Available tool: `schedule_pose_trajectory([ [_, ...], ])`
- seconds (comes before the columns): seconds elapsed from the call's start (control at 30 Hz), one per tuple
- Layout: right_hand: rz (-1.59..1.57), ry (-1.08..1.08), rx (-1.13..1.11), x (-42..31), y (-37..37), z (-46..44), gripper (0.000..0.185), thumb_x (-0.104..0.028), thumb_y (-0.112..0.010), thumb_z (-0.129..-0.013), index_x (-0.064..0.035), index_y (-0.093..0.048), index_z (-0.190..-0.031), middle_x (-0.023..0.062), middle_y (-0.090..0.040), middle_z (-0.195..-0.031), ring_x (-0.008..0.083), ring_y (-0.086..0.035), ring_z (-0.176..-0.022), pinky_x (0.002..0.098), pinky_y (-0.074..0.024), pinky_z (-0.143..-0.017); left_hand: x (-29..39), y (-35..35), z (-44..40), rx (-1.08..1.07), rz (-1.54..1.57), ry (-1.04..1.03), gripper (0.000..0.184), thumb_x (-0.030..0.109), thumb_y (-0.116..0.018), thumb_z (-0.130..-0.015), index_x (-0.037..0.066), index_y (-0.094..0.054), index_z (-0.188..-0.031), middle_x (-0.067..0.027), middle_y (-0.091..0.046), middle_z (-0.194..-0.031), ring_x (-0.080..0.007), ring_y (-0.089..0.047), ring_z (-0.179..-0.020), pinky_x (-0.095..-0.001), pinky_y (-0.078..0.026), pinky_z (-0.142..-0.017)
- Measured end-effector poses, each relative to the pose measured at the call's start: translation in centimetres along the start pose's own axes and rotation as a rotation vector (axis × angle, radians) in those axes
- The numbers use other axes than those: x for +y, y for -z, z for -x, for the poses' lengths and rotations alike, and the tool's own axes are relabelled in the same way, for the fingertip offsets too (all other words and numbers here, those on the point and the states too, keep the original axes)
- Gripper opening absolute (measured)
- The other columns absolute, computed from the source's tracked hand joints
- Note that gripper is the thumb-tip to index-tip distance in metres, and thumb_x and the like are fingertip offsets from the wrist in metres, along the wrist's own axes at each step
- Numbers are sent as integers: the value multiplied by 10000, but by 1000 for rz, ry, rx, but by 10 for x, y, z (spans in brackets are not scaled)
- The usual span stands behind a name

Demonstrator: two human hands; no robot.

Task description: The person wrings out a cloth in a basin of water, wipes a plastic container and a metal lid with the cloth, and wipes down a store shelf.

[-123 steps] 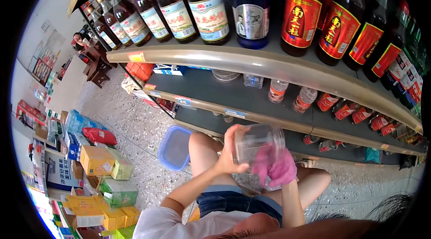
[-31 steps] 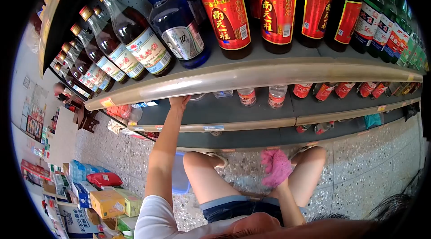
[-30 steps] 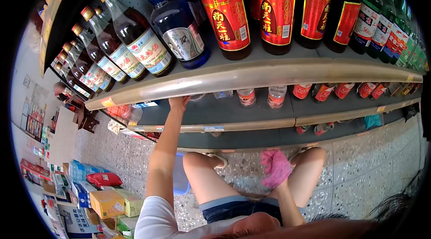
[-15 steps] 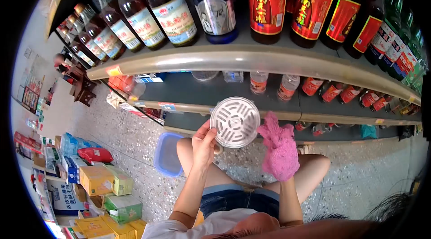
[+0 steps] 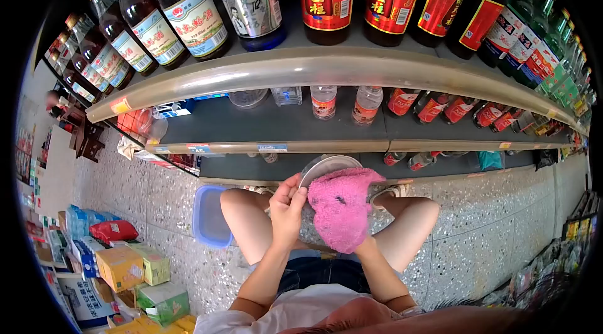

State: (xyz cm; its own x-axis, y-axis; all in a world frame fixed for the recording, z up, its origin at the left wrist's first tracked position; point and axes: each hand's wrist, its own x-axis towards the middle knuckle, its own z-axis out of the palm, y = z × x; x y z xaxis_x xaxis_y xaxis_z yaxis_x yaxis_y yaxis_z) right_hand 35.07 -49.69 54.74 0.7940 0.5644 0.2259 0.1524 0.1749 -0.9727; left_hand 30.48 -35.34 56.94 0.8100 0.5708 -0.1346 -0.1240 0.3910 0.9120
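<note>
Between my knees, my left hand (image 5: 289, 205) pinches the left edge of a round, pale lid-like disc (image 5: 320, 166). A pink cloth (image 5: 342, 208) covers most of the disc's face. My right hand (image 5: 365, 247) is under the cloth; only its wrist and the base of the hand show, and its fingers are hidden. Behind the disc runs the lowest shelf (image 5: 251, 169). On the middle shelf (image 5: 251, 130) stand clear containers (image 5: 248, 98) and small bottles with red labels (image 5: 323, 102).
Large bottles (image 5: 195, 17) line the upper shelf, whose rounded edge (image 5: 301, 73) juts out above my hands. A blue-rimmed plastic tub (image 5: 212, 216) sits on the floor beside my left knee. Cartons (image 5: 119, 267) are stacked at the left. A person (image 5: 56, 105) is far off at the left.
The pink cloth has moved left onto the disc, which was uncovered half a second ago. Earlier, my left hand reached into the middle shelf, and before that it held a clear jar.
</note>
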Motion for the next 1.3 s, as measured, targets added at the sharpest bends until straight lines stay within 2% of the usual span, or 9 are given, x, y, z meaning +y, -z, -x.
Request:
schedule_pose_trajectory([
  [0.27, 791, 248, 52, -8, 1, -21, 500, -116, -692, -819, -63, -522, -1286, 126, -546, -1265, 265, -507, -1198, 385, -432, -980, -6, -10, 2, -18, -214, -71, 389, 44, -616, -904, -92, -539, -1260, 12, -628, -874, -28, -522, -747, -165, -423, -684],
  [0.43, 245, 71, 285, 8, 8, -11, 454, -155, -677, -822, -44, -544, -1242, 132, -570, -1210, 288, -539, -1132, 401, -426, -971, -4, -16, 15, -37, -172, -79, 402, 47, -654, -887, -92, -554, -1251, 53, -570, -811, 3, -435, -685, -143, -360, -606],
  [0.6, 442, 61, 359, 14, 16, -1, 480, -166, -641, -842, -25, -511, -1282, 150, -552, -1231, 318, -532, -1132, 413, -408, -993, -13, -11, 14, -39, -145, -132, 383, 56, -631, -904, -94, -553, -1247, -30, -655, -970, -42, -555, -810, -168, -436, -723],
  [0.7, 997, 70, 391, 54, 26, 2, 594, -168, -657, -811, -33, -453, -1351, 164, -512, -1291, 345, -479, -1202, 425, -361, -1038, -13, -10, 8, -60, -55, -119, 357, 57, -596, -924, -96, -552, -1243, -85, -665, -1060, -88, -601, -909, -214, -473, -813],
  [0.9, 758, -16, 320, -28, 51, 4, 703, -172, -664, -787, -36, -376, -1414, 168, -465, -1355, 346, -408, -1277, 417, -305, -1090, -8, -4, 1, -14, 185, 72, 332, 95, -535, -967, -82, -537, -1248, -125, -646, -1131, -140, -620, -982, -257, -492, -878],
  [1.07, 823, -75, 258, 7, 53, 30, 692, -159, -708, -752, -49, -427, -1375, 116, -520, -1311, 317, -483, -1214, 408, -346, -1070, -24, 2, -7, -22, 184, 53, 339, 126, -554, -970, -72, -536, -1244, -109, -647, -1133, -140, -619, -990, -262, -487, -891],
  [1.17, 658, 14, 211, 42, 25, 4, 515, -162, -646, -835, -51, -495, -1316, 123, -550, -1276, 307, -503, -1197, 424, -346, -1063, -27, -1, -14, -47, 190, 60, 354, 106, -577, -954, -73, -525, -1256, -107, -639, -1156, -141, -608, -1016, -264, -474, -912],
  [1.23, 1452, 51, 3, -33, 10, -40, 467, -179, -610, -873, -63, -505, -1313, 134, -556, -1269, 327, -501, -1202, 447, -325, -1072, -31, -3, -16, -44, 161, 53, 359, 96, -584, -949, -74, -522, -1259, -111, -634, -1165, -144, -604, -1024, -265, -468, -921],
  [1.3, 752, 103, 113, -3, 6, -34, 471, -206, -600, -880, -82, -501, -1323, 143, -532, -1302, 345, -474, -1230, 470, -293, -1086, -25, -12, -13, -65, 143, 36, 388, 102, -591, -946, -75, -505, -1281, -122, -628, -1178, -155, -599, -1047, -270, -464, -934],
])
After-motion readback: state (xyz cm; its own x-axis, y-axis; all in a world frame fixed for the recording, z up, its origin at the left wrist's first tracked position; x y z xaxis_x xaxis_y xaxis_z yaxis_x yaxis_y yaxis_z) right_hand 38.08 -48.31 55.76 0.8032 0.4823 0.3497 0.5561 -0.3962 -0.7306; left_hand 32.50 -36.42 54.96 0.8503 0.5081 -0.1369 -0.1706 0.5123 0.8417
